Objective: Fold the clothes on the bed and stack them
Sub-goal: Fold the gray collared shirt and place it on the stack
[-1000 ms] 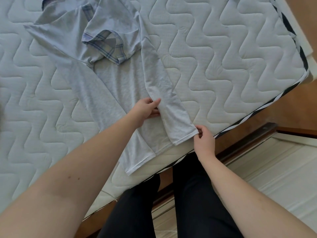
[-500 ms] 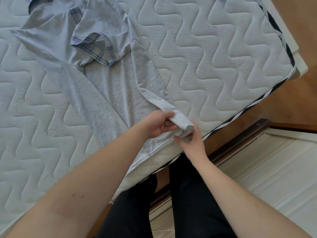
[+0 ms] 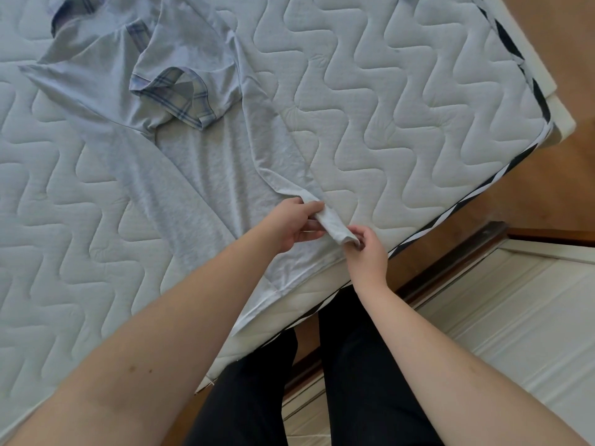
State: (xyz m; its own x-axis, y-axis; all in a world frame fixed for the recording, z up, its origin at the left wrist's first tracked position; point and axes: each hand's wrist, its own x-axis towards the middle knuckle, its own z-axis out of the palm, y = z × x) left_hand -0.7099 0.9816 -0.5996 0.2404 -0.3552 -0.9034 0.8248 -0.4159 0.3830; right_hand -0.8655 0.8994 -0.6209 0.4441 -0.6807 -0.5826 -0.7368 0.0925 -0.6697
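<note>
A light grey T-shirt with plaid-trimmed sleeves lies on the quilted white mattress, its hem hanging over the near edge. One plaid sleeve cuff is turned inward on the chest. The shirt's right side is folded in as a long strip, and its lower end is bunched up. My left hand pinches that bunched strip from the left. My right hand grips its lowest tip near the mattress edge.
The mattress edge with black-and-white piping runs diagonally at right. Beyond it are a brown wooden floor and a white panelled door or drawer front. My dark-trousered legs stand against the bed.
The flat folded side strip has been gathered up: my right hand moved in from the hem corner toward my left hand, and the strip's end is bunched between both hands.
</note>
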